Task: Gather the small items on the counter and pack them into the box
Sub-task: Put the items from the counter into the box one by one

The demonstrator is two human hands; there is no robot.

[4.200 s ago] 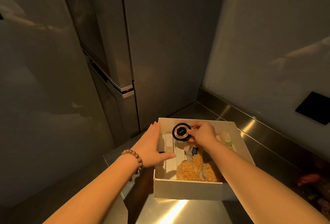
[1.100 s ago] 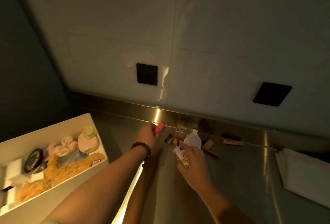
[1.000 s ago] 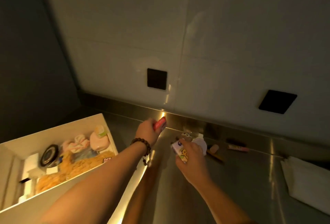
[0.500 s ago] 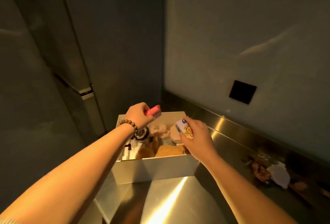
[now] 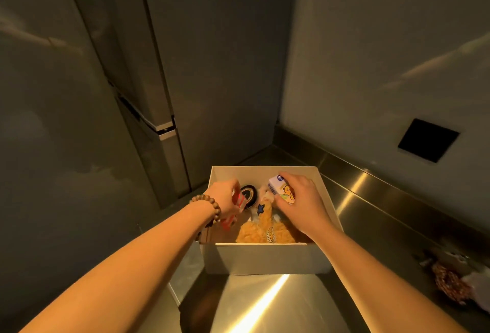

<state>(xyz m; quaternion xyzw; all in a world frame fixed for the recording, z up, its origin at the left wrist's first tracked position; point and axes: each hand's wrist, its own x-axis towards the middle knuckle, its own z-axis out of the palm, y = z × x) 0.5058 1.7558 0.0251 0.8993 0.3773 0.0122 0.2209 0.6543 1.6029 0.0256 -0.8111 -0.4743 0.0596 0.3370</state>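
A white open box (image 5: 265, 259) stands on the steel counter in front of me. My left hand (image 5: 224, 196), with a bead bracelet on the wrist, is inside the box at its left side and grips a small red item (image 5: 240, 201). My right hand (image 5: 302, 200) is over the box's right half, closed on a small white carton with a yellow bear picture (image 5: 281, 189). In the box lie a fuzzy orange plush (image 5: 265, 230), a round black disc with a gold ring (image 5: 249, 194) and a small blue star piece (image 5: 261, 208).
A tall steel fridge (image 5: 148, 88) rises just behind and left of the box. The grey wall on the right has a black square plate (image 5: 428, 139). At the far right of the counter lie a brown patterned item (image 5: 449, 283) and other small things.
Both hands have gone down from above the box rim into the box, each still holding its item. The view has moved closer over the box.
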